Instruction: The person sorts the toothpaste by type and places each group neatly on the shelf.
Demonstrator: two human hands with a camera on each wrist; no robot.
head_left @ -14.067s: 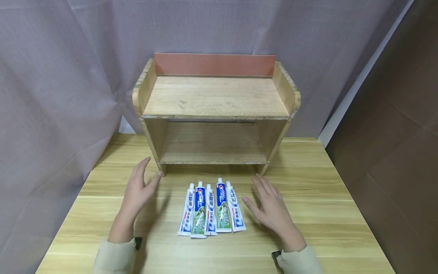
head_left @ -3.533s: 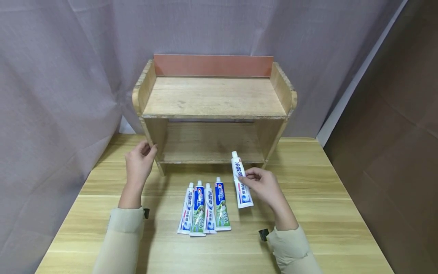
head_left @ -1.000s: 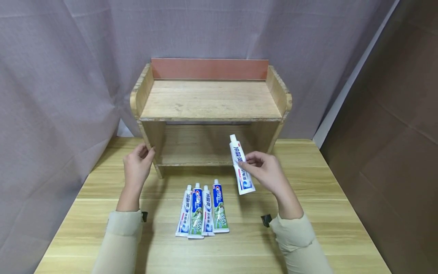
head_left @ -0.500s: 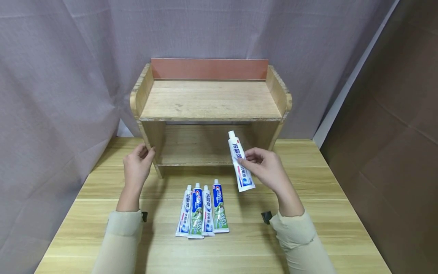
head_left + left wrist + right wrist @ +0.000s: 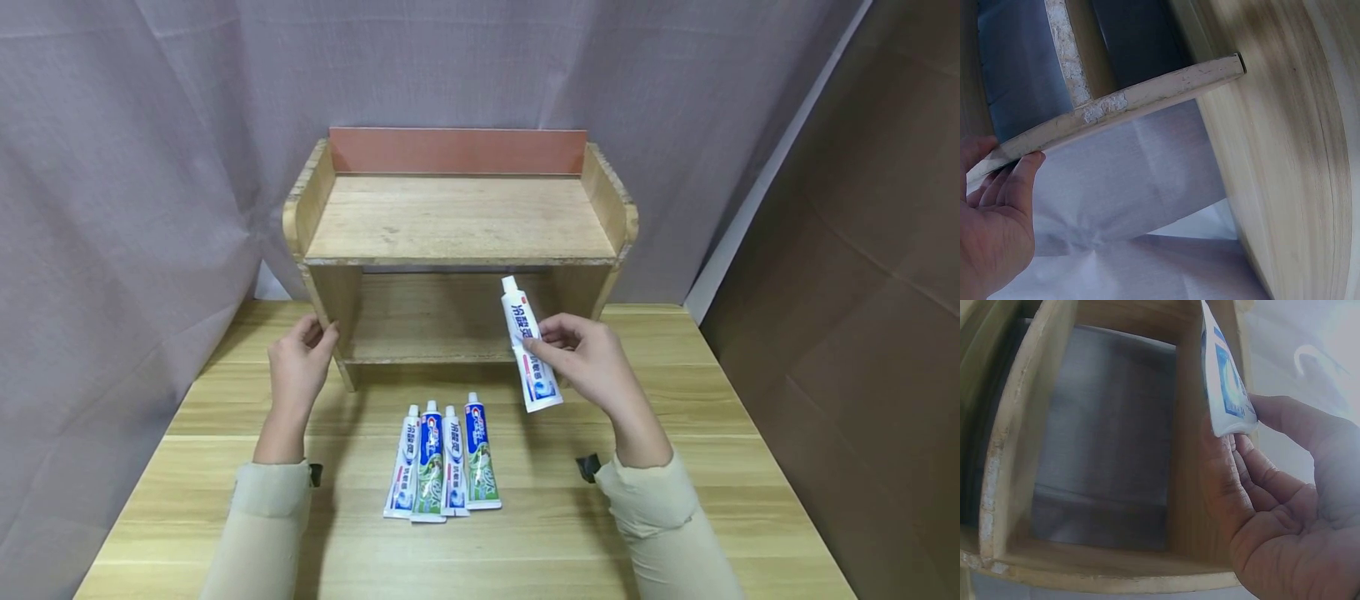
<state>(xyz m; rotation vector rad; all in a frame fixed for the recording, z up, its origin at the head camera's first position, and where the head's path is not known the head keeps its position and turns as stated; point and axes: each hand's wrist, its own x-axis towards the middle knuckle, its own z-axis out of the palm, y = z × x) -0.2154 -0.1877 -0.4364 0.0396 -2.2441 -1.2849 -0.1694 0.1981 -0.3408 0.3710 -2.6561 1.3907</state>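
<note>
My right hand pinches a white and blue toothpaste tube by its middle, cap up, held in the air in front of the right part of the lower shelf of a two-level wooden rack. The right wrist view shows the tube against the rack's open lower compartment. My left hand holds the front edge of the rack's left side panel. Several more toothpaste tubes lie side by side on the wooden table between my arms.
A grey curtain hangs behind the rack and down the table's left side. A brown wall stands to the right. Both rack shelves hold nothing.
Over the last second my right hand has lifted the tube a little higher and closer to the lower shelf opening. The left hand has stayed on the rack's side panel.
</note>
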